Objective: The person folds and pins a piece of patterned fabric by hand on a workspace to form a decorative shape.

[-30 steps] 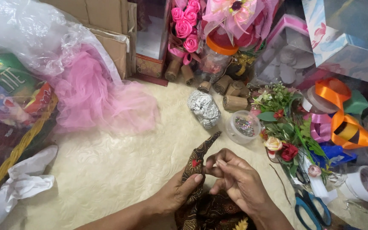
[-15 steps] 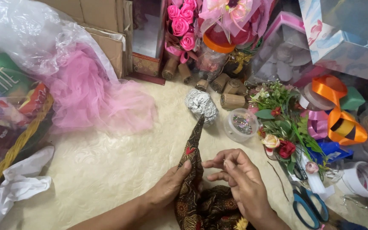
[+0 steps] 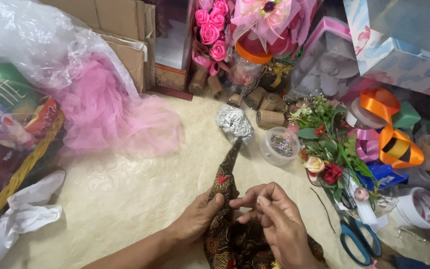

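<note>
head view showed the left hand [image 3: 202, 214] pinching the dark patterned cloth [image 3: 225, 189], right hand [image 3: 274, 219] curled, fingertips meeting beside it at six o'clock. a green snack bag [image 3: 6, 99] lay at nine o'clock, a pale floral box [image 3: 399, 45] at two.

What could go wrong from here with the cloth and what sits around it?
The patterned cloth, pinched by the left hand and right hand, points its tip at the foil ball; a push may roll it. The small clear tub of glittery bits beside it looks open and might spill if bumped. The blue scissors lie close to the right forearm.
</note>
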